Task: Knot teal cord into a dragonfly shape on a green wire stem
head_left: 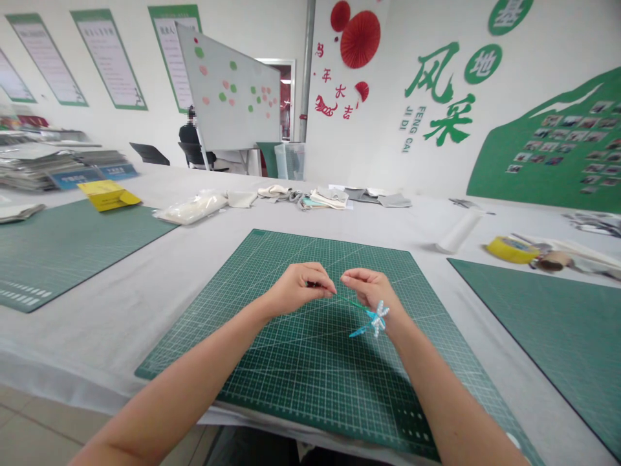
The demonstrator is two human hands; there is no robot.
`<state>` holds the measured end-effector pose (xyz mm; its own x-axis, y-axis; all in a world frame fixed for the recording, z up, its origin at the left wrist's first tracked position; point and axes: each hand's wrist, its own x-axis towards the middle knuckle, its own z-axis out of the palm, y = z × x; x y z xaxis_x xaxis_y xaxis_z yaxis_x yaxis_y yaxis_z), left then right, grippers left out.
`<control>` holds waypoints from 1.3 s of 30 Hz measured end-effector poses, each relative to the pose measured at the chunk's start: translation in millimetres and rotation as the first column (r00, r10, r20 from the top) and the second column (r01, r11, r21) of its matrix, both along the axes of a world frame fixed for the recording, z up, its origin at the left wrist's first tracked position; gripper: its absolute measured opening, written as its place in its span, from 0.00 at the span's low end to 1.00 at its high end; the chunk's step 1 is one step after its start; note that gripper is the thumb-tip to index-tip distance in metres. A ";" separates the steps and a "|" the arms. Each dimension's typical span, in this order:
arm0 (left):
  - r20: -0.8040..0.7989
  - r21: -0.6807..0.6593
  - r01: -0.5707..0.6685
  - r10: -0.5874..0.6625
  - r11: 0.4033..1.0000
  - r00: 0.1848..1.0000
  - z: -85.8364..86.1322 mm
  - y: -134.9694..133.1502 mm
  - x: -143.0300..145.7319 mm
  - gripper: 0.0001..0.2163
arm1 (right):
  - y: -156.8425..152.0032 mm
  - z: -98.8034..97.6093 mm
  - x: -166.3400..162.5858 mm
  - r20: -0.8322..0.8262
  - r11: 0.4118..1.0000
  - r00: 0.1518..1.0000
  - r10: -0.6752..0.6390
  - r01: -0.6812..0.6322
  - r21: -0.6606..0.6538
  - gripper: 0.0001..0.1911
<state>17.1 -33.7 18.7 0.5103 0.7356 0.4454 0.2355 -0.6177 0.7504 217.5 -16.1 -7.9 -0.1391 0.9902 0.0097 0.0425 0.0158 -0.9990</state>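
Note:
Above the green gridded cutting mat [301, 362], my left hand [303, 285] pinches the end of a thin green stem [352, 301]. The stem runs to the right and ends in a small artificial flower [376, 319] with blue petals and white bead-like parts. The flower hangs tilted in front of my right wrist. My right hand [366, 285] is just to the right of the left one, its thumb and fingers closed in a pinch. What lies between those fingertips, if anything, is too small to make out. A narrow gap separates the two hands.
Two more cutting mats, a left one [82, 249] and a right one [543, 317], flank mine on the white-covered table [412, 226]. Yellow tape [512, 250] lies at the right. A plastic bag [194, 206] and fabric pieces [330, 198] line the back. A person [189, 133] sits beyond.

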 end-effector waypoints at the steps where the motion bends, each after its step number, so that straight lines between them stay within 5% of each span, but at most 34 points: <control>1: 0.030 -0.011 -0.022 0.022 1.000 0.999 -1.1 1.2 0.3 0.04 | -0.4 -1.5 -1.4 0.013 1.000 1.000 0.010 -0.010 0.015 0.15; 13: 0.100 -0.035 -0.327 0.329 0.944 0.939 -10.5 12.4 -0.4 0.02 | -9.9 -12.8 -21.9 0.359 0.963 0.933 -0.030 -0.069 0.260 0.10; 20: 0.065 -0.038 -0.465 0.466 0.885 0.882 -14.1 17.7 -3.4 0.02 | -23.9 -10.7 -29.8 0.459 0.888 0.882 -0.104 -0.125 0.442 0.11; 32: -0.016 0.001 -0.522 0.522 0.853 0.853 -22.7 18.8 -3.9 0.01 | -38.0 -5.3 -34.8 0.570 0.783 0.797 -0.200 -0.220 0.582 0.11; 39: -0.203 0.232 -0.503 0.547 0.833 0.812 -26.2 17.8 -5.3 0.02 | -39.2 -6.2 -32.6 0.580 0.726 0.761 -0.291 -0.219 0.652 0.10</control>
<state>11.8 -15.9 -7.6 0.1766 0.8533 0.4906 0.7237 -0.4504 0.5228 184.9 -55.3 -14.1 -0.3290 0.7529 0.5700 0.6390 0.6219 -0.4526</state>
